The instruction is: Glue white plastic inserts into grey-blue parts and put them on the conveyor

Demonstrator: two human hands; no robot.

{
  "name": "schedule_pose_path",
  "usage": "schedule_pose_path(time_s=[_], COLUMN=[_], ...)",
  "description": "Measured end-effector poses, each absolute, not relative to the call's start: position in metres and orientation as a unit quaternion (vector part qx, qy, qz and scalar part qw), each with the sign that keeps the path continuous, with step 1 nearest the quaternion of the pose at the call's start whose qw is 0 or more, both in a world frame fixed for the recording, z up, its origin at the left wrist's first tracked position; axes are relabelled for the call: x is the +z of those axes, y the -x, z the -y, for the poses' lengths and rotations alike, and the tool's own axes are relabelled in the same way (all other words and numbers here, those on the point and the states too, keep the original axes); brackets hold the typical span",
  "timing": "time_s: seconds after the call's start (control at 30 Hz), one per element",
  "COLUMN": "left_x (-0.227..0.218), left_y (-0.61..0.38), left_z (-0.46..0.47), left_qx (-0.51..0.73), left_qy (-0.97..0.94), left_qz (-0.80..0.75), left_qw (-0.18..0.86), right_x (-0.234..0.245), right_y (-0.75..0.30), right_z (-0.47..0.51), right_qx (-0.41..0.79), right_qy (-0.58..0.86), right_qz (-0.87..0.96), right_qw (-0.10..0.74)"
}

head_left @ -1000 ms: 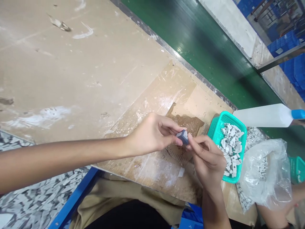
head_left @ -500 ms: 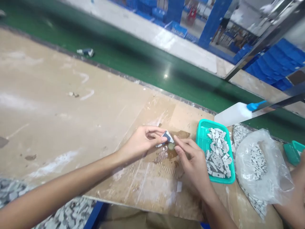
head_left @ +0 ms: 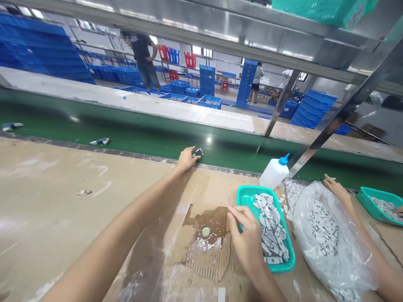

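Note:
My left hand [head_left: 186, 159] reaches far forward to the edge of the green conveyor belt [head_left: 141, 138], its fingertips on a small grey and dark part [head_left: 198, 152] lying at the belt's near edge. My right hand [head_left: 247, 239] rests on the table beside a teal basket [head_left: 245, 195] filled with several small grey pieces [head_left: 270, 230]; its fingers are curled, and I cannot make out anything in them. A small round glue cap or blob [head_left: 206, 231] sits on the torn brown patch of the cardboard table cover [head_left: 63, 218].
A white squeeze bottle with a blue tip [head_left: 274, 173] stands behind the basket. A clear plastic bag of grey pieces [head_left: 327, 235] lies to the right. A co-worker's arm [head_left: 349, 205] reaches near a second teal basket [head_left: 379, 205]. Other parts [head_left: 100, 141] lie on the belt. People stand far behind.
My left hand has carried the small part away from my right hand and out to the conveyor's edge. My head has tilted up, bringing the belt and hall into view.

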State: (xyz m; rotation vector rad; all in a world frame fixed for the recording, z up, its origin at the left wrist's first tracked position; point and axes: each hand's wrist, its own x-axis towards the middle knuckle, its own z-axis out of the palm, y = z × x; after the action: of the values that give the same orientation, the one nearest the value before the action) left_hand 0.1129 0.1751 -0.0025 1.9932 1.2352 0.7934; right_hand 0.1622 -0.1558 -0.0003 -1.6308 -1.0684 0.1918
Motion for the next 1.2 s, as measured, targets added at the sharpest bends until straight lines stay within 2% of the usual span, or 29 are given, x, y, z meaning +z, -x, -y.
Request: schedule_pose_path(time_s=[0.07, 0.1, 0.17, 0.27, 0.37, 0.47, 0.6, 0.8, 1.2], left_x=[-0.004, -0.002, 0.004, 0.020, 0.034, 0.035, 0.027, 0.021, 0.013], left_y=[-0.106, -0.100, -0.084, -0.056, -0.035, -0.024, -0.015, -0.005, -0.006], left_z=[-0.151, -0.135, -0.096, -0.036, 0.006, 0.024, 0.029, 0.032, 0.032], left_qx=[0.336, 0.354, 0.374, 0.331, 0.290, 0.278, 0.322, 0.342, 0.355], left_qy=[-0.754, -0.736, -0.652, -0.496, -0.429, -0.416, -0.447, -0.470, -0.513], left_qz=[-0.442, -0.418, -0.352, -0.274, -0.237, -0.212, -0.174, -0.152, -0.184], left_qw=[0.351, 0.398, 0.557, 0.754, 0.822, 0.839, 0.816, 0.799, 0.759], right_x=[-0.001, -0.001, -0.003, -0.004, 0.004, 0.017, 0.030, 0.039, 0.036], right_y=[-0.165, -0.166, -0.167, -0.167, -0.162, -0.156, -0.151, -0.148, -0.164], right_z=[0.157, 0.158, 0.158, 0.152, 0.140, 0.128, 0.122, 0.116, 0.117], right_qx=[0.073, 0.073, 0.088, 0.165, 0.267, 0.308, 0.296, 0.383, 0.365], right_qy=[0.692, 0.693, 0.695, 0.690, 0.669, 0.655, 0.656, 0.628, 0.636], right_qz=[0.441, 0.433, 0.408, 0.366, 0.346, 0.370, 0.393, 0.360, 0.357], right_qw=[0.567, 0.572, 0.585, 0.602, 0.602, 0.582, 0.572, 0.574, 0.579])
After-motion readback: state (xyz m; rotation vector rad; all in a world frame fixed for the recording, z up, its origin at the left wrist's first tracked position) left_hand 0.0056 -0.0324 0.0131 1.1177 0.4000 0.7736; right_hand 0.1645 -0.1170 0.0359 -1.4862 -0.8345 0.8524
